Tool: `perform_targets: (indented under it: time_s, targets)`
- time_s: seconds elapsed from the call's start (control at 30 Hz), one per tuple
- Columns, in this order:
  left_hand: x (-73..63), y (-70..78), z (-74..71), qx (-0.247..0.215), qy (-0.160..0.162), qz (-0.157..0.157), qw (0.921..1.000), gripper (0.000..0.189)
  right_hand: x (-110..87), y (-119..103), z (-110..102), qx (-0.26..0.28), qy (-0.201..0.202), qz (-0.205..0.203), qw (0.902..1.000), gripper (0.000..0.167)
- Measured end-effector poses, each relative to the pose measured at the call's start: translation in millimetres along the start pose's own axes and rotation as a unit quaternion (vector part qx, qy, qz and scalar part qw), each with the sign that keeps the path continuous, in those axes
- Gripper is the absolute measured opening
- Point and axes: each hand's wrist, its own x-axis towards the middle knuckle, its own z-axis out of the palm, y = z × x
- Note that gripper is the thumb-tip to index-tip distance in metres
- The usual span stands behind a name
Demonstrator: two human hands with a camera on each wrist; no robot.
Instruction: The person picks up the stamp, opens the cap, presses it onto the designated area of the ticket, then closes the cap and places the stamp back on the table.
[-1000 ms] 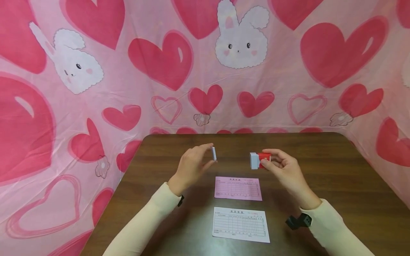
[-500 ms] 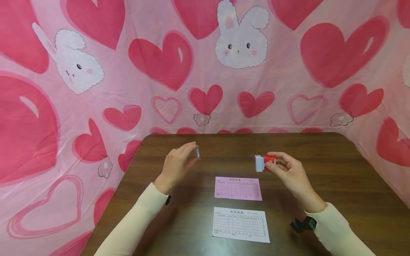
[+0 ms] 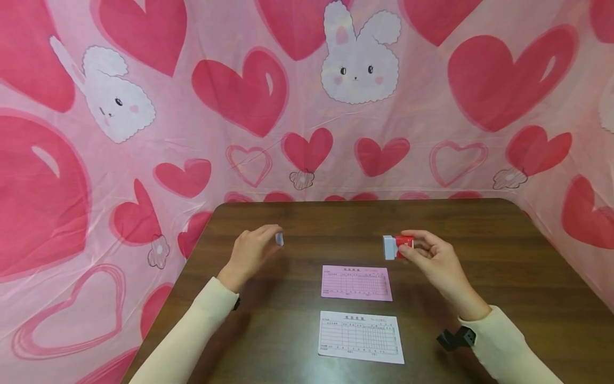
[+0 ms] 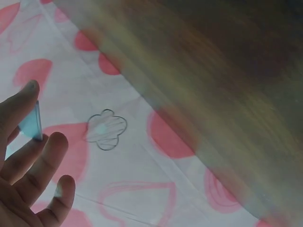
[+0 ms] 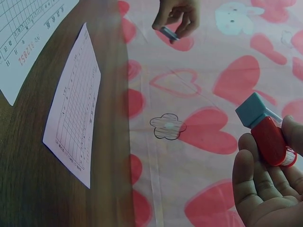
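Observation:
My left hand [image 3: 245, 255] pinches a small, thin, pale blue-grey cap [image 3: 280, 239] between thumb and fingers, raised over the left side of the table. In the left wrist view the cap [image 4: 31, 124] is partly covered by the thumb. Opposite it, my right hand [image 3: 440, 262] grips a red stamp [image 3: 404, 247] with a pale blue-grey block at its end. That block points left, toward the other hand. The right wrist view shows the stamp [image 5: 269, 140] held between thumb and fingers, with the left hand [image 5: 183, 15] beyond it. A wide gap separates the hands.
A pink printed form [image 3: 356, 283] lies on the dark wooden table [image 3: 336, 232] between the hands. Nearer to me is a white printed form [image 3: 361, 337]. A pink cloth with hearts and rabbits [image 3: 307, 101] hangs behind the table and along its sides.
My left hand has moved left, away from the stamp, carrying the cap. The right hand has shifted slightly right and down with the stamp. Both forms stay where they were.

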Motion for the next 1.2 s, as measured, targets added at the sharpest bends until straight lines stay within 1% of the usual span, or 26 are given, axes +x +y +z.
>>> perform_targets:
  time_s: [0.13, 0.27, 0.4, 0.5, 0.6, 0.67, 0.73, 0.83, 0.97, 1.2]
  targets:
    - [-1.7, -3.2, 0.9, -0.004, -0.021, -0.002, 0.9998, 0.041, -0.4, 0.9, -0.9, 0.005, -0.002, -0.002, 1.0000, 0.030]
    - [-3.2, -5.0, 2.7, -0.002, -0.045, -0.007, 0.9989, 0.041, -0.2, 1.7, -1.4, -0.004, -0.001, 0.001, 1.0000, 0.035]
    - [-5.2, -5.9, 5.7, 0.000, -0.089, -0.025, 0.9957, 0.042, -1.1, 2.6, -2.2, -0.013, -0.003, 0.008, 0.9999, 0.039]
    - [-6.6, -5.6, 7.4, -0.003, -0.140, -0.048, 0.9889, 0.042, -2.9, 3.9, -3.5, -0.015, -0.006, 0.016, 0.9997, 0.042]
    - [-7.5, -4.5, 8.3, 0.000, -0.195, -0.070, 0.9783, 0.044, -5.1, 5.6, -5.5, -0.016, -0.008, 0.022, 0.9996, 0.045]
    - [-7.5, -4.1, 9.1, 0.005, -0.223, -0.079, 0.9717, 0.046, -6.5, 6.8, -6.8, -0.012, -0.007, 0.023, 0.9996, 0.045]
    - [-7.3, -4.0, 10.3, 0.008, -0.242, -0.085, 0.9664, 0.047, -8.0, 7.6, -8.0, -0.008, -0.006, 0.022, 0.9997, 0.045]
    - [-7.3, -4.7, 13.1, 0.010, -0.263, -0.096, 0.9600, 0.045, -10.1, 8.6, -9.0, -0.001, -0.003, 0.024, 0.9997, 0.044]
    - [-8.1, -5.6, 17.4, 0.008, -0.284, -0.107, 0.9527, 0.038, -13.1, 10.6, -9.7, -0.006, -0.004, 0.025, 0.9997, 0.042]
    - [-10.7, -6.8, 24.4, -0.005, -0.302, -0.109, 0.9470, 0.033, -18.7, 14.9, -9.6, -0.009, -0.010, 0.026, 0.9996, 0.041]
